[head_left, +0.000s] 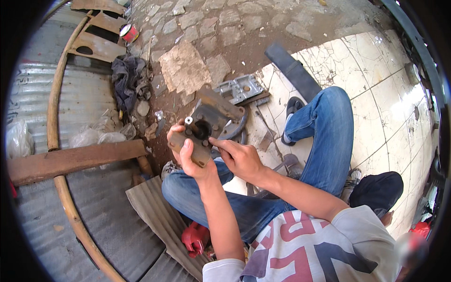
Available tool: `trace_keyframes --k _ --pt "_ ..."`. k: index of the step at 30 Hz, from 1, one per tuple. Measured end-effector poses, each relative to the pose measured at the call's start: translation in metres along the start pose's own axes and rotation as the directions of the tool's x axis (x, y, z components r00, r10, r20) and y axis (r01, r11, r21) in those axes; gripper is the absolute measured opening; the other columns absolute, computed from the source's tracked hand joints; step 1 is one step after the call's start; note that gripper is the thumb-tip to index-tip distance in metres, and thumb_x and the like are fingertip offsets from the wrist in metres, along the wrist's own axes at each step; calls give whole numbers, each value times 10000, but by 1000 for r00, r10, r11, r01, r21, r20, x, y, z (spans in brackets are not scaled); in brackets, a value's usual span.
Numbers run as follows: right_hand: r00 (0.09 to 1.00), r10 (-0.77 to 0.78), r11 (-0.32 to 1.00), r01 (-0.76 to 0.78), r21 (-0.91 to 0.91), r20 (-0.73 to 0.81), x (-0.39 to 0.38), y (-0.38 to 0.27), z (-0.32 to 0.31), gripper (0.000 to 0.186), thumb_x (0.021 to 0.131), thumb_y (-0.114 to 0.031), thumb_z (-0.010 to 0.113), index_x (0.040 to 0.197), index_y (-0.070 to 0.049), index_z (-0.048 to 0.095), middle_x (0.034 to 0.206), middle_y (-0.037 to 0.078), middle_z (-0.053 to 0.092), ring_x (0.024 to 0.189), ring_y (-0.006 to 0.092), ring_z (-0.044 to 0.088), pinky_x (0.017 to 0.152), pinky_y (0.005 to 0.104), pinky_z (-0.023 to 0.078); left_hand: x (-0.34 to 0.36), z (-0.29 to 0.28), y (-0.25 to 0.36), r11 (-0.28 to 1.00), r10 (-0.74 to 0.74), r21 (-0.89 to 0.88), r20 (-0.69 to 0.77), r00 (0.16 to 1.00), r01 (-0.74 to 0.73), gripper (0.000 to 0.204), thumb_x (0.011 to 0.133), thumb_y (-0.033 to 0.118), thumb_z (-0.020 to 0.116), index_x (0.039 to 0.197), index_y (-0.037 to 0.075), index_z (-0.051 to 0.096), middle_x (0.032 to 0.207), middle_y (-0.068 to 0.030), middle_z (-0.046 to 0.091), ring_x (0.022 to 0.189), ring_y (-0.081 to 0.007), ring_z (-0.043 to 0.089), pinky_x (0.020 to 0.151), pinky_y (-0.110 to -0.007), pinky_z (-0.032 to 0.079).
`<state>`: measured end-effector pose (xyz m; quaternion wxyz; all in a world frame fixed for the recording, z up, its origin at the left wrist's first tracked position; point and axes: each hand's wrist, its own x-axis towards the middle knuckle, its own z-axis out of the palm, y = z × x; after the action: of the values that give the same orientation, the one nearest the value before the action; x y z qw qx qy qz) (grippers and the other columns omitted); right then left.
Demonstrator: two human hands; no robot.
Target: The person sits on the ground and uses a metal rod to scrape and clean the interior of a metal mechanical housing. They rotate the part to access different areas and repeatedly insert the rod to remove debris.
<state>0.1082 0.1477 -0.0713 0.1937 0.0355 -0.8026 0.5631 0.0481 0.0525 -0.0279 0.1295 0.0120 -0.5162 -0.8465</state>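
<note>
My left hand (195, 162) is wrapped round the lower end of a dark, worn metal housing (221, 107), its thumb lying along the near face. The housing has a flat flange, a round opening (203, 129) and several bolt heads around it. A short shaft or bolt with a bright end (189, 121) stands out beside the opening. My right hand (240, 159) is at the opening's right edge, with the index fingertip touching the metal there. Its other fingers are curled in, and whatever they may hold is hidden.
Beyond the housing lies a silver metal tray-like part (244, 88) beside a brush (257, 98). A long dark box-like piece (293, 70) rests on the cracked tiles (371, 113). Corrugated sheet and a wooden beam (75, 162) flank me on the left. A red object (195, 238) lies by my left arm.
</note>
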Motion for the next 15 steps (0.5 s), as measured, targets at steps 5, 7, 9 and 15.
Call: trace_keyframes --k 5,7,9,15 --pt "988 155 988 -155 -1 1 7 6 -12 410 844 53 587 1217 -111 630 946 133 709 738 274 706 603 354 564 3 20 -2 999 -4 51 -31 1000 5 421 717 210 597 1093 31 533 1076 -113 485 1056 -247 489 965 -365 388" --pt "991 133 988 -131 82 -23 1 -2 -8 384 864 39 588 1218 -102 626 974 138 710 776 281 711 624 351 563 8 15 -4 996 2 84 16 1000 -4 391 709 209 587 1055 37 529 1060 -111 476 1026 -239 479 940 -354 382" --pt "982 181 978 -185 93 50 7 3 -22 365 878 25 590 1221 -94 622 1008 147 707 810 291 712 649 352 564 12 21 -5 994 -42 106 98 994 32 368 705 212 574 1025 39 516 1051 -110 467 1014 -234 468 946 -355 369" --pt "989 146 989 -145 29 -34 10 1 -33 362 881 22 573 1223 -83 626 1015 157 699 845 306 706 679 381 562 21 31 -7 923 14 365 290 957 -124 265 792 190 571 984 20 503 1086 -130 529 1015 -228 496 946 -338 372"
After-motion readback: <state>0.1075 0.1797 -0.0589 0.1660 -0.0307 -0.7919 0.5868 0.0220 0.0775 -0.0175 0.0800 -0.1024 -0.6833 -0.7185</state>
